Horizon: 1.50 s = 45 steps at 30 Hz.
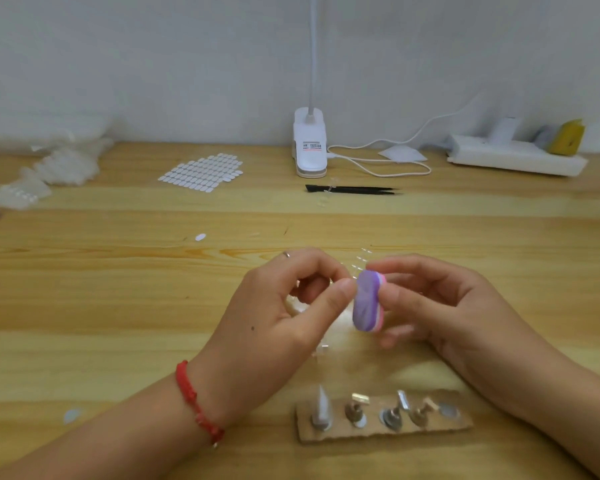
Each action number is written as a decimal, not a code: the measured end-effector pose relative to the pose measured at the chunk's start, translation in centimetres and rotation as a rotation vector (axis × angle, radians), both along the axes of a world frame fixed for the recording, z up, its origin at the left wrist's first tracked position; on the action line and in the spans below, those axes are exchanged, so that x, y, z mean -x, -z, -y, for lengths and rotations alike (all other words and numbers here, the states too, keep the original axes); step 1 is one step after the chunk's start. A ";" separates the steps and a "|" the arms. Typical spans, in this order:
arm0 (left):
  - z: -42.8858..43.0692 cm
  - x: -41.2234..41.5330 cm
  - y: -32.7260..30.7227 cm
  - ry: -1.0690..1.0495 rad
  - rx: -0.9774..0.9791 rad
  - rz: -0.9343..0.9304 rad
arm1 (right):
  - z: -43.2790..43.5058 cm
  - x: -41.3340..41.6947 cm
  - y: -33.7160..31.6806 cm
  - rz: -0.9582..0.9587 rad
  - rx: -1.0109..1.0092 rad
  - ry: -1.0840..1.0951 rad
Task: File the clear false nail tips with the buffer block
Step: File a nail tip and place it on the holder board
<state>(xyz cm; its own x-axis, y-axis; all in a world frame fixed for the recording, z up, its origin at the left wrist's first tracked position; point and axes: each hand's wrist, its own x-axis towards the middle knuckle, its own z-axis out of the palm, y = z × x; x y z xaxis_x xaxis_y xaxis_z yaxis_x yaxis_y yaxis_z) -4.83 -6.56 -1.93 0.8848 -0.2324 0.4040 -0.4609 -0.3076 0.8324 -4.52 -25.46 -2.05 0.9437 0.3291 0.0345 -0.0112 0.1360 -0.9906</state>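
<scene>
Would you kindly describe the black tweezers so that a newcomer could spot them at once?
Near the back edge of the wooden table stands a white clip lamp base. Just in front of it lie the black tweezers, the only dark, slim, pointed thing among pale items.

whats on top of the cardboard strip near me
On the cardboard strip: a pointed white nail tip on a stand, three small metal holders, and a grey disc. Only the cardboard under each stand is hidden.
</scene>
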 end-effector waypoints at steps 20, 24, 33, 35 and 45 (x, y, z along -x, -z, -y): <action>-0.1 -0.3 -0.1 0.050 0.092 -0.136 | 0.1 -0.1 0.2 0.031 0.012 -0.021; -0.1 -0.2 -0.2 0.091 0.093 -0.151 | 0.2 -0.2 0.2 0.024 -0.012 0.001; 0.0 -0.2 -0.2 0.110 0.099 -0.171 | 0.2 -0.2 0.2 -0.004 -0.053 0.035; -0.1 -0.4 -0.1 0.061 0.103 -0.147 | 0.1 0.0 0.2 0.025 0.012 -0.009; -0.1 -0.2 -0.2 0.083 0.096 -0.156 | 0.0 0.0 0.3 0.036 0.046 -0.014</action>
